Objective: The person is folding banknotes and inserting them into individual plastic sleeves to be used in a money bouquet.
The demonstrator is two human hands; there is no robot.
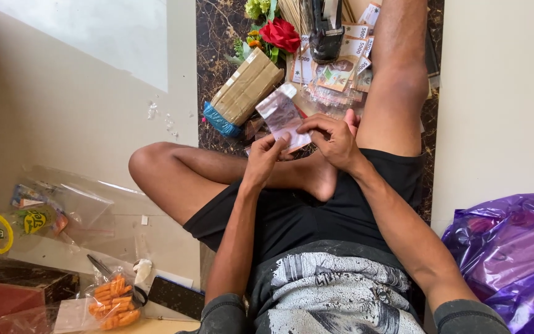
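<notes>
Marble-patterned dark floor (217,37) under banknotes (335,71); both hands (335,141) pinch one note (281,114).

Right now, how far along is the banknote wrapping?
Done, it seems: a few clear-sleeved notes lie on the dark floor mat. In hand: the left hand and right hand hold one banknote in a clear sleeve. Left: a loose pile of banknotes beside the red rose.

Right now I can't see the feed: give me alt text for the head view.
Seated on the floor, a person holds a small clear plastic sleeve between the left hand and right hand, over crossed legs. Beyond lie loose banknotes, a tape-wrapped cardboard bundle and a red artificial rose; a purple plastic bag sits at right.
</notes>
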